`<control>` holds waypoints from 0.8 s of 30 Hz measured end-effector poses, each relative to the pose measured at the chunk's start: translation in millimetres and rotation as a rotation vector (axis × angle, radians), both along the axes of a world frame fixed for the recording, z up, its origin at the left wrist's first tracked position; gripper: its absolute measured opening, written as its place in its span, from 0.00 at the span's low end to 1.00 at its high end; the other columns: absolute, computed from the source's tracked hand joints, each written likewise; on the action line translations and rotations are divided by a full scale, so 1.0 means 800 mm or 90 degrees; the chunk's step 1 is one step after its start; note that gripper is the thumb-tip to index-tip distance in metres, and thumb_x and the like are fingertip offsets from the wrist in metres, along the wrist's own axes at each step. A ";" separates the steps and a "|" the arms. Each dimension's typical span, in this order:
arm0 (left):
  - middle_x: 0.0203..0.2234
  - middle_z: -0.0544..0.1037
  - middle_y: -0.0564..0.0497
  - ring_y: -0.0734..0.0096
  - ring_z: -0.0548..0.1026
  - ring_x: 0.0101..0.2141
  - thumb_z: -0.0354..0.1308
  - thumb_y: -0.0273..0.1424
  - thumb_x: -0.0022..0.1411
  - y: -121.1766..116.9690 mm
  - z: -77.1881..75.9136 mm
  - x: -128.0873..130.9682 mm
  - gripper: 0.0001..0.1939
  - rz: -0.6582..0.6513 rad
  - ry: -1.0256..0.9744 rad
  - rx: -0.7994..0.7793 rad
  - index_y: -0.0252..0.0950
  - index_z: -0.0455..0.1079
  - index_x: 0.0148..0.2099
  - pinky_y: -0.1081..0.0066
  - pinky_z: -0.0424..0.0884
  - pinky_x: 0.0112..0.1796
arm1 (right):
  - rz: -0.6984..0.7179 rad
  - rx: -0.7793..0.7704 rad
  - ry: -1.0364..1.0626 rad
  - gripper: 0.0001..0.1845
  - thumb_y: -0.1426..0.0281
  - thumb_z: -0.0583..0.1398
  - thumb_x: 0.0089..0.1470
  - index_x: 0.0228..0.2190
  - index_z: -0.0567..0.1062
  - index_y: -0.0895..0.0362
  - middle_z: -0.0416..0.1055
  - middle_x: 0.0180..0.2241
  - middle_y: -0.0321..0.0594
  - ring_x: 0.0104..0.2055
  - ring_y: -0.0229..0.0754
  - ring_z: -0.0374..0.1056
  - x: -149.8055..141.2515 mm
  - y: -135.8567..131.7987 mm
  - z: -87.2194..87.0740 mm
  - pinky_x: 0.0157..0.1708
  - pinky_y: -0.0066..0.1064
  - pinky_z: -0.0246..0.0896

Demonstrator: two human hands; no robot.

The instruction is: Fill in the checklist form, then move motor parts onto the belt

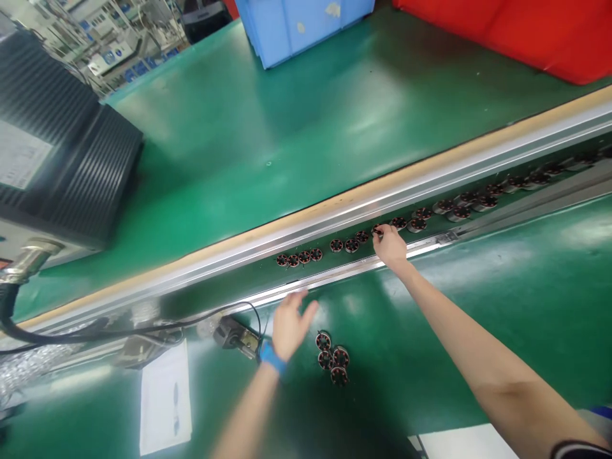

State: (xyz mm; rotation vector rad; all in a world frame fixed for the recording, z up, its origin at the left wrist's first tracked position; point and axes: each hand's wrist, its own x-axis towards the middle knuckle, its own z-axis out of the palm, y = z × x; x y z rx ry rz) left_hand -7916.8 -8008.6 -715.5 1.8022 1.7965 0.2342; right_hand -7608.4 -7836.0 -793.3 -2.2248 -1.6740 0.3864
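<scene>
My right hand [391, 246] reaches into the sunken green channel, its fingertips pinched on a small round motor stator [377, 228] with dark and copper-coloured segments. More stators lie beside it along the channel: a pair [351, 245] just left, a short row of several [299, 257] further left, and a long line [459, 211] stretching to the right. Over the near bench, my left hand [289, 324] is held with thumb and fingers apart and nothing in it, a blue band [273, 357] at the wrist. A cluster of several stators [333, 359] sits on the bench right of it.
A metal rail [335, 274] edges the channel. Left of my left hand are a small dark device [234, 334] with a cable and a white paper [166, 401]. A ribbed black box [62, 140], a blue bin [306, 29] and a red bin [526, 35] stand on the far bench.
</scene>
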 end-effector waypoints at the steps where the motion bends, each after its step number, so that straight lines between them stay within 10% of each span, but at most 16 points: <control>1: 0.55 0.73 0.46 0.60 0.75 0.49 0.45 0.48 0.69 0.035 -0.001 -0.006 0.25 0.048 0.044 0.016 0.44 0.65 0.62 0.63 0.71 0.52 | 0.002 -0.020 -0.001 0.20 0.68 0.50 0.61 0.51 0.69 0.62 0.69 0.50 0.55 0.45 0.52 0.70 0.000 0.004 0.000 0.46 0.41 0.64; 7: 0.53 0.70 0.34 0.48 0.75 0.49 0.48 0.56 0.63 0.157 -0.052 -0.021 0.38 0.132 0.186 -0.046 0.36 0.59 0.66 0.59 0.71 0.46 | 0.060 -0.149 -0.010 0.22 0.63 0.51 0.64 0.55 0.68 0.60 0.74 0.44 0.52 0.43 0.50 0.72 -0.009 0.023 0.006 0.44 0.42 0.65; 16: 0.56 0.71 0.31 0.35 0.65 0.58 0.51 0.68 0.49 0.180 -0.080 -0.045 0.55 0.060 0.252 -0.162 0.35 0.56 0.68 0.52 0.64 0.54 | 0.177 -0.200 0.044 0.28 0.60 0.59 0.62 0.60 0.63 0.56 0.69 0.51 0.48 0.46 0.46 0.70 -0.032 0.023 0.002 0.48 0.45 0.67; 24: 0.62 0.63 0.33 0.51 0.73 0.55 0.56 0.65 0.49 0.168 -0.087 -0.065 0.57 0.076 0.183 -0.197 0.38 0.48 0.71 0.65 0.69 0.51 | 0.231 -0.174 0.118 0.32 0.67 0.62 0.59 0.61 0.60 0.57 0.65 0.53 0.49 0.43 0.42 0.70 -0.076 0.009 -0.013 0.47 0.41 0.69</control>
